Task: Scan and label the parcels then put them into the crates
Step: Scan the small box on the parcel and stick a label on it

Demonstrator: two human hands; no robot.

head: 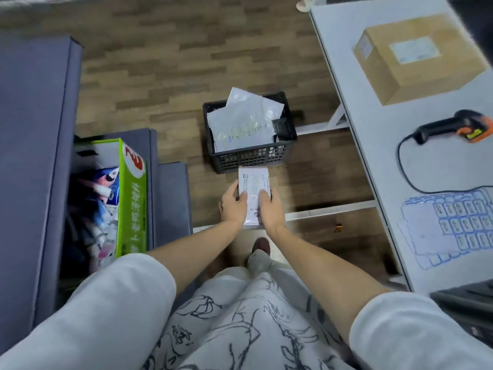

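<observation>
A small parcel point(253, 182) with a white label on top is held out over the floor, just short of the black crate point(250, 156). My left hand point(233, 205) grips its left side and my right hand point(270, 209) grips its right side, thumbs lying on the label. The crate stands on the wooden floor and holds several white and grey mailer bags point(242, 121). On the white table point(386, 124) at the right lie a brown cardboard box point(416, 57) with a label, a black and orange barcode scanner point(453, 126) on a cable, and a sheet of labels point(448, 225).
A green carton point(132, 198) packed with mixed items stands at the left between dark blue panels point(37, 156). The table's white frame bars point(328, 210) run along the floor near the crate. A dark device point(466, 303) sits at the table's near end.
</observation>
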